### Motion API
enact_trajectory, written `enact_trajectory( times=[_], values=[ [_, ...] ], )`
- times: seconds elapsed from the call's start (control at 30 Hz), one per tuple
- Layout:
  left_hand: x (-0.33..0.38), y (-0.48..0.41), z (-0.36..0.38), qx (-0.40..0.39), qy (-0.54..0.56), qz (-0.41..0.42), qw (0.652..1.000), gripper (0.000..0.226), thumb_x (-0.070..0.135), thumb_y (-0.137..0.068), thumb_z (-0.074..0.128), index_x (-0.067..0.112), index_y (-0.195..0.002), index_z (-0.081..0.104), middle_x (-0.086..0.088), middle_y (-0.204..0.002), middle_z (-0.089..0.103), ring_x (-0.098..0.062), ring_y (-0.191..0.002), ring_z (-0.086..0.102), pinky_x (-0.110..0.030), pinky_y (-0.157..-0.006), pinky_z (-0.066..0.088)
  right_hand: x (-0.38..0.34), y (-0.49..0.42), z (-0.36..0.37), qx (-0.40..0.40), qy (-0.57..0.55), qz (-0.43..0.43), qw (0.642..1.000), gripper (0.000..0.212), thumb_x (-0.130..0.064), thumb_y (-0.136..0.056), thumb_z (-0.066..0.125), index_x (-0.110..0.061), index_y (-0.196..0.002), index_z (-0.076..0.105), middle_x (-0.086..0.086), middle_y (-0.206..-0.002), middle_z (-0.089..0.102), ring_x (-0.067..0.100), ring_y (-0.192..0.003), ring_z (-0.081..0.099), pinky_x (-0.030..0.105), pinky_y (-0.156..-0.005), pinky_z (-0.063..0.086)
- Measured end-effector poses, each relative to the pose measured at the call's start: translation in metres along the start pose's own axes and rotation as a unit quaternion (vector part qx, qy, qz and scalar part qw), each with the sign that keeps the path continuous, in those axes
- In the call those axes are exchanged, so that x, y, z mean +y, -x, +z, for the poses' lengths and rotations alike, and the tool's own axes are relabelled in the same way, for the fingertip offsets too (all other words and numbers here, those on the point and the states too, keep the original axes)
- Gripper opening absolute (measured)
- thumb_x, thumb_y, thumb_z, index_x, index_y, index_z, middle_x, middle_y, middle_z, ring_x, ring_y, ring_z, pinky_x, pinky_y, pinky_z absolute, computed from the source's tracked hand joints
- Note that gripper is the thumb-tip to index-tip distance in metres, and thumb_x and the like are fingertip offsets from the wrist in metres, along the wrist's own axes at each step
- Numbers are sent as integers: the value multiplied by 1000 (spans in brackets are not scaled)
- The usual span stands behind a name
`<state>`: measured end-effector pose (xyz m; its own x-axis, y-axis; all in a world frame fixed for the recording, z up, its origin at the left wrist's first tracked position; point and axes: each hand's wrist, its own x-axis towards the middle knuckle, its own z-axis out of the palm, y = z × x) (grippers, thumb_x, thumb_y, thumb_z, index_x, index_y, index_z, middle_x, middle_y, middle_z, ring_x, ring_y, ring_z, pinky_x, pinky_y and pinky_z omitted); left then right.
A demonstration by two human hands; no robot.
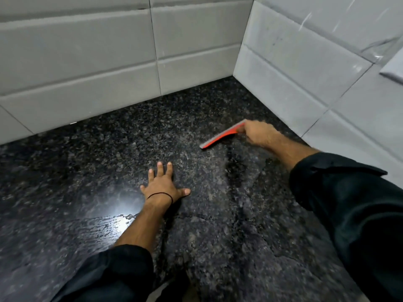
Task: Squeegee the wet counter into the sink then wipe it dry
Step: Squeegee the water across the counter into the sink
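A dark speckled granite counter (87, 171) fills the view, with wet streaks and beads of water glinting near its front left. My right hand (259, 132) grips an orange squeegee (220, 136) near the back right corner; its grey blade edge lies on the stone and points left and toward me. My left hand (162, 184) rests flat on the counter's middle with fingers spread; a thin black band circles its wrist. The sink is out of view.
White tiled walls (87, 73) rise at the back and along the right side (305, 73), meeting in a corner beyond the squeegee. A bright light reflection (122, 212) shines on the wet stone beside my left forearm.
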<state>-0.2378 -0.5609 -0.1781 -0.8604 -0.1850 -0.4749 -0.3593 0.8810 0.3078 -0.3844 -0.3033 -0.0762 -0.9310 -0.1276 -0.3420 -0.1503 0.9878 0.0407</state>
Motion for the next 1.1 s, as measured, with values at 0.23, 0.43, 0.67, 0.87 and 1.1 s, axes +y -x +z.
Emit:
enact_trajectory(
  times=[0.23, 0.43, 0.67, 0.87, 1.1],
  values=[
    [3, 12, -8, -37, -21, -5, 999, 115, 74, -71, 63, 34, -155, -5, 5, -164, -14, -30, -151, -6, -64, -115, 17, 63, 107, 30, -57, -5, 29, 998, 53, -21, -93, 51, -41, -141, 48, 8, -140, 54, 32, -123, 57, 39, -98, 46],
    [37, 25, -2, -31, -71, 48, 996, 94, 67, -84, 53, 30, -155, 5, 1, -165, -5, -30, -151, 2, -62, -116, 18, 117, 184, 61, -40, 13, 95, 995, 43, -26, -92, 54, -34, -135, 56, 7, -132, 61, 31, -117, 61, 40, -95, 49],
    [115, 53, 36, -57, -118, 142, 981, 94, 73, -83, 47, 32, -155, 1, 2, -165, -7, -29, -151, -2, -58, -119, 9, 168, 234, 68, -67, 57, 74, 993, 38, -41, -92, 51, -54, -128, 54, -3, -128, 63, 26, -111, 63, 37, -92, 52],
    [140, 37, 65, -105, -128, 100, 981, 109, 77, -75, 54, 35, -154, -8, 5, -162, -20, -33, -150, -10, -63, -116, 14, 168, 197, 33, -2, 26, 74, 997, 54, -16, -86, 53, -51, -127, 57, -4, -115, 68, 24, -101, 65, 31, -76, 51],
    [136, 36, 67, -61, -97, 122, 986, 111, 73, -72, 64, 39, -153, -3, 7, -163, -13, -33, -150, -6, -66, -112, 19, 137, 85, 11, 96, -20, 43, 994, 46, -18, -90, 52, -46, -126, 59, 0, -122, 65, 28, -107, 64, 34, -81, 51]
  ],
)
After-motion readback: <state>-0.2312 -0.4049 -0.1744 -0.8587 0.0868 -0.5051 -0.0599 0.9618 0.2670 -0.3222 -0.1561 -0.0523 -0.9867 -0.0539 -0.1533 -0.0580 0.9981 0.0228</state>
